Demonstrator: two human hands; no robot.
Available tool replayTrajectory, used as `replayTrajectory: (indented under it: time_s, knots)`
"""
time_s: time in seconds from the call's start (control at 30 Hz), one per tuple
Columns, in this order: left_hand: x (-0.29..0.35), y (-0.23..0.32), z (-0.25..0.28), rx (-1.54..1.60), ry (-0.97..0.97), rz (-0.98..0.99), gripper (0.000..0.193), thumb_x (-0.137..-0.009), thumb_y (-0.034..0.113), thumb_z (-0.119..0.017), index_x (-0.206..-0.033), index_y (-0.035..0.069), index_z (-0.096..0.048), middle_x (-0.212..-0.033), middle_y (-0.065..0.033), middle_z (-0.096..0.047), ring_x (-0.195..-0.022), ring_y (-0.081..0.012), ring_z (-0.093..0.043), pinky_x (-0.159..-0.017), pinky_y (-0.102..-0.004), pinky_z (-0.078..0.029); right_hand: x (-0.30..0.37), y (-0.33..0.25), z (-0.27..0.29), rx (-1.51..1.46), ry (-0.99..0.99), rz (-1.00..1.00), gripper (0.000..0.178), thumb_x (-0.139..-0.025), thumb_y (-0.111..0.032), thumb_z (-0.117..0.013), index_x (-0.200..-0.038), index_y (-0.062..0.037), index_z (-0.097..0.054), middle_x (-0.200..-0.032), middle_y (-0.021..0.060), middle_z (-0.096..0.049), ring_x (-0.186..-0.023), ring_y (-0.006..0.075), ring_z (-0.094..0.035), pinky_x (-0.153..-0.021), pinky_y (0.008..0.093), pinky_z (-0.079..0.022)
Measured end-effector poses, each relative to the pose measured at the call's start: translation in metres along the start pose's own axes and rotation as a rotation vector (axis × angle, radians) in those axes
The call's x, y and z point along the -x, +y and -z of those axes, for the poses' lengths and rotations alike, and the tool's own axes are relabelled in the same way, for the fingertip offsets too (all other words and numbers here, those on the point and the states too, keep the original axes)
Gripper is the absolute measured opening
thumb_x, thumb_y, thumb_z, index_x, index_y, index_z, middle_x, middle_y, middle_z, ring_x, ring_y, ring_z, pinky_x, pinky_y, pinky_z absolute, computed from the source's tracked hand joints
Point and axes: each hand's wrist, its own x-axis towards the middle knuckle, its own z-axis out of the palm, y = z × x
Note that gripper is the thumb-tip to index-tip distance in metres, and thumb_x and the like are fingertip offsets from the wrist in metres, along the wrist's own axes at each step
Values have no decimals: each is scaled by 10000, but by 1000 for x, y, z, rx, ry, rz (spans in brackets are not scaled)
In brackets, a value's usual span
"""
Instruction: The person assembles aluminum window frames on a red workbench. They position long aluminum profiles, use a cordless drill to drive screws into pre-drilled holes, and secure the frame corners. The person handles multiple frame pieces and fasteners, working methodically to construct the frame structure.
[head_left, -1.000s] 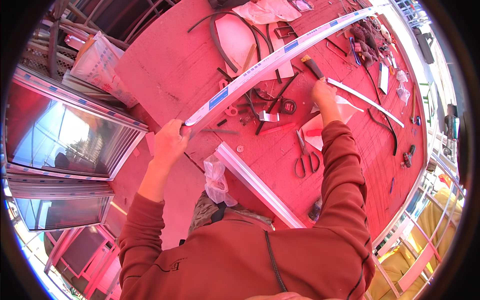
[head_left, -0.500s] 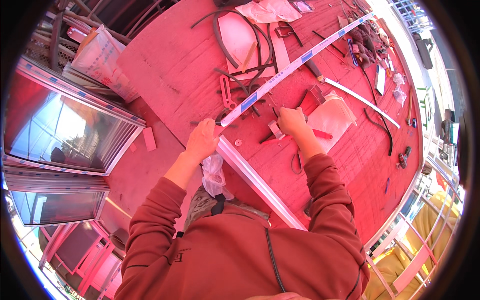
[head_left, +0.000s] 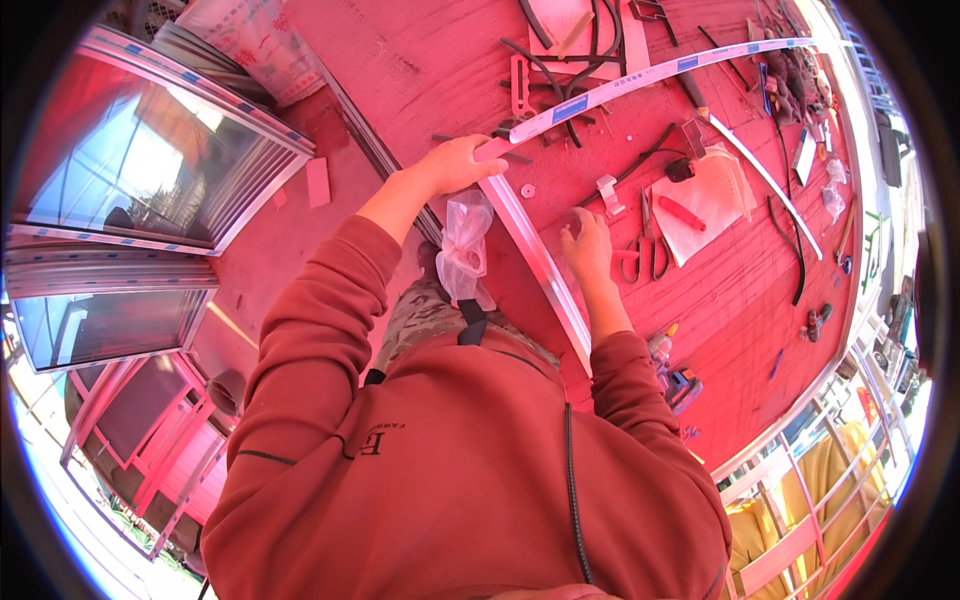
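Note:
My left hand (head_left: 452, 165) is closed around the corner end of a metal window-frame profile. From that corner a long white strip with blue labels (head_left: 640, 80) runs to the far right, and a silver profile (head_left: 540, 270) runs down toward my body. My right hand (head_left: 590, 248) hovers just right of the silver profile, fingers apart with nothing visible in them. Beside it on the red tabletop lie scissors with red handles (head_left: 630, 262). A small silver metal piece (head_left: 609, 196) sits beyond the fingertips, and a red cylindrical tool (head_left: 682, 212) rests on white paper (head_left: 722, 200).
Black rubber strips (head_left: 575, 60) and a curved white-bladed tool (head_left: 765, 180) lie farther back. A power drill (head_left: 678, 385) stands by my right forearm. A knotted plastic bag (head_left: 465, 245) hangs at the near table edge. Glazed window panels (head_left: 130, 170) lean at left.
My right hand has let go of the scissors and drawn back toward the silver profile. The view has shifted, so the table contents sit higher and to the right. My left hand keeps the corner.

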Motion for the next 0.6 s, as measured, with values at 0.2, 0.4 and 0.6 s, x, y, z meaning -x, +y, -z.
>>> replayTrajectory:
  time_s: [0.2,0.4,0.6]
  knots:
    - [-15,-18,-9,177,137,32,869,-886,724,-551,-1410,32,-509,-1330,-175,-596,-1276,-292,-528,-1029,-419,-440,19,-57,-18,47,-173,100,637,-772,-295,-760,-1298,-2,-554,-1297,237,-551,-1186,417,-543,-1002,493,-460]
    - [-19,-9,7,292,-205,203,842,-916,773,-427,-1232,27,-653,-1105,-100,-641,-986,-193,-564,-839,-355,-466,36,-59,-48,-141,-20,232,550,-732,-60,-650,-1266,8,-538,-1258,258,-565,-1131,449,-560,-943,518,-478]
    - [-20,-2,3,229,-261,136,818,-908,788,-418,-1068,30,-681,-938,-78,-654,-869,-165,-597,-789,-330,-481,54,-92,-26,-144,-147,162,580,-746,-71,-638,-1314,-24,-533,-1052,226,-629,-1021,434,-597,-886,509,-493]
